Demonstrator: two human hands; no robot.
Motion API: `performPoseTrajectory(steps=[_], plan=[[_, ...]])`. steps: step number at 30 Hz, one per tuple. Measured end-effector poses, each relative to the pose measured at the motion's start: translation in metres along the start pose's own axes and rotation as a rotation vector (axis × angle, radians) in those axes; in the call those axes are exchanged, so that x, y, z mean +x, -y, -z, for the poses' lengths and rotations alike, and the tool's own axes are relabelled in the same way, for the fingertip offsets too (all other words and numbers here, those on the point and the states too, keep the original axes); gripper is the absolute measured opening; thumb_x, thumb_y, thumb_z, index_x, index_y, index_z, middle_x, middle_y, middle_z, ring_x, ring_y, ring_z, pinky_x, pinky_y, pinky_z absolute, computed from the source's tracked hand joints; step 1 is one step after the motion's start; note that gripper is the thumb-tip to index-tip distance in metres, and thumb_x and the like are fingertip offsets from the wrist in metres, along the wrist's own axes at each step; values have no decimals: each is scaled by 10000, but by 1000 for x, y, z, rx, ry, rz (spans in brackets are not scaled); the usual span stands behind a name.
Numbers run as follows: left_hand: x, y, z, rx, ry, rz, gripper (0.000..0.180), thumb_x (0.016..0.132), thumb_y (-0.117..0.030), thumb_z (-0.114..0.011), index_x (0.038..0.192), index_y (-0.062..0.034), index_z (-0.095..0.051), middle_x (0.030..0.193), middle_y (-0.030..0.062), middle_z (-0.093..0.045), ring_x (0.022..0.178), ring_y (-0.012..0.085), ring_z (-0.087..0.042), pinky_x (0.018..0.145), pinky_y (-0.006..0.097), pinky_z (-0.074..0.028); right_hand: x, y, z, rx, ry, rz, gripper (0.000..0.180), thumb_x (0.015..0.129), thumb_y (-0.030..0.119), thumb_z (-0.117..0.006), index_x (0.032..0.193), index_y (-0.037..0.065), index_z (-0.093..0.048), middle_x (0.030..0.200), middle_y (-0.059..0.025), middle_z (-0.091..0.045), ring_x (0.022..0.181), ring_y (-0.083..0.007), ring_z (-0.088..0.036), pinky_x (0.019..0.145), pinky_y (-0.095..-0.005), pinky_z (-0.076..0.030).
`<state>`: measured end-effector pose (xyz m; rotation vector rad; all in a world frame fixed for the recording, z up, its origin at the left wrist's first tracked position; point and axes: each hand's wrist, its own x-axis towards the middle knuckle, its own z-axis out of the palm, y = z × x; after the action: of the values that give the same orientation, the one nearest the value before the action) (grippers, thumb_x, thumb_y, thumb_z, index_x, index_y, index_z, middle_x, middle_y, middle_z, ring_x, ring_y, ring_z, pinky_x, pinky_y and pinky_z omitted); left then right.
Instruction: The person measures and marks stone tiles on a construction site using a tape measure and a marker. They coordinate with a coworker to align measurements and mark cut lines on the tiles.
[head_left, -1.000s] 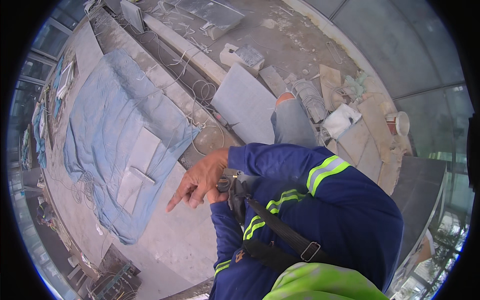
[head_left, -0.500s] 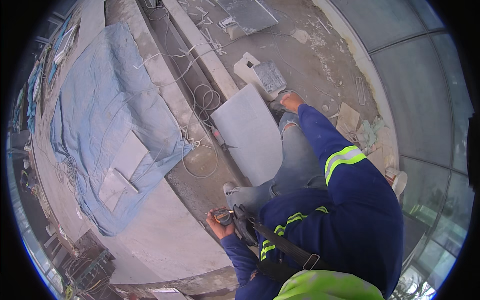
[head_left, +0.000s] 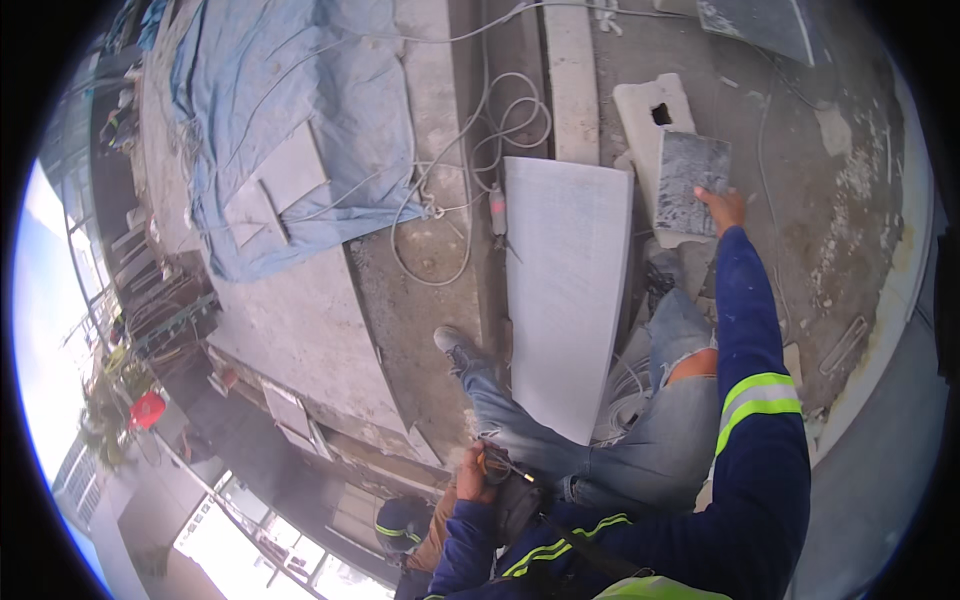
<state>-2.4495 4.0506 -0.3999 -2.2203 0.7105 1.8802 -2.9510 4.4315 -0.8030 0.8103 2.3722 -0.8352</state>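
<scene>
My right hand [head_left: 727, 208] reaches forward, its fingers closed over the right edge of a small grey stone slab [head_left: 690, 165]. That slab rests on a whitish block [head_left: 640, 108] with a dark hole through it. At my waist, my left hand [head_left: 472, 478] is wrapped round a black and orange tape measure [head_left: 495, 464], beside a dark pouch [head_left: 518, 508]. Part of the tape measure is hidden by the fingers. A large pale panel [head_left: 565, 290] leans between my legs and the long step.
A blue tarp [head_left: 300, 130] with pale tile pieces on it covers the left ledge. Looped grey cable [head_left: 437, 280] lies over the step edge. Another person [head_left: 402, 525] in a dark cap is close by at lower left. Debris lies along the right-hand wall.
My right hand has moved from beside my knee to the grey slab's edge. The left hand still holds the tape measure by my waist. The whole view has turned.
</scene>
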Motion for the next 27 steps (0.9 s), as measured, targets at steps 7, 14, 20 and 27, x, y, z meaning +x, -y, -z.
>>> performPoseTrajectory(steps=[7,14,20,27], plan=[[-7,-2,12,-190,77,-132,258,1034,-323,-618,1108,-79,-658,1006,71,-701,899,215,-715,801,379,-592,7,36,66,-459,85,519,761,952,425,-760,1494,-57,-532,1492,-275,-589,1354,-409,-588,1126,-443,-435],[-13,-21,118,-521,222,-196,236,1045,-298,-617,1070,-64,-641,984,76,-683,912,226,-717,810,385,-600,-202,135,196,-923,-165,857,524,999,326,-682,1464,103,-592,1351,-259,-670,1244,-463,-634,1028,-496,-500],[4,-69,292,-1000,355,-277,163,1025,-245,-669,1038,-83,-661,983,59,-695,896,194,-702,781,362,-586,-520,261,178,-996,-351,962,597,927,332,-773,1423,49,-599,1221,-266,-718,1095,-462,-694,950,-519,-529],[-21,-110,502,-1410,146,-518,167,1046,-262,-672,1105,-114,-624,1056,75,-685,999,258,-699,826,436,-597,-842,392,-68,-626,238,1204,424,895,297,-784,1102,-31,-613,882,-80,-571,813,-219,-481,766,-381,-449]])
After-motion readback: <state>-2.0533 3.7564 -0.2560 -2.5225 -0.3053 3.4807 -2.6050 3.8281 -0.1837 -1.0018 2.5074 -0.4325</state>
